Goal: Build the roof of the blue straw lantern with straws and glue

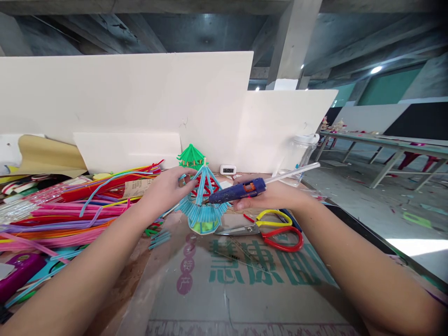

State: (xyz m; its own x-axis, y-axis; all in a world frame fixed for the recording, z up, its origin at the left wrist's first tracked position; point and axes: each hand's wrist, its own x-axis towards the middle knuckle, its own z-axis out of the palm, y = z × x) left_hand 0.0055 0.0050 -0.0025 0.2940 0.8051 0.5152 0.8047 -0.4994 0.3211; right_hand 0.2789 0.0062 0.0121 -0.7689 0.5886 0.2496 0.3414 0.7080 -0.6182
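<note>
A small pavilion model [207,212] of light blue pipe cleaners, with red lattice and a pale green base, stands upright before me. My left hand [173,186] is at its upper left, fingers curled against it; the fingertips are partly hidden. In my right hand [268,196] is a dark blue glue gun [240,190], a clear glue stick [292,172] jutting from its back. The gun's nozzle meets or nearly meets the blue roof strips. Scissors [257,228] with one yellow and one red handle lie just below the gun. Short blue pieces [160,239] lie left of the model.
Bundles of coloured pipe cleaners [80,214] cover the left side. A green-roofed model [191,156] and a small digital timer [227,169] stand behind, before a white board [140,98]. A clear plastic jar [304,151] is at back right. A printed sheet [210,298] covers the table front.
</note>
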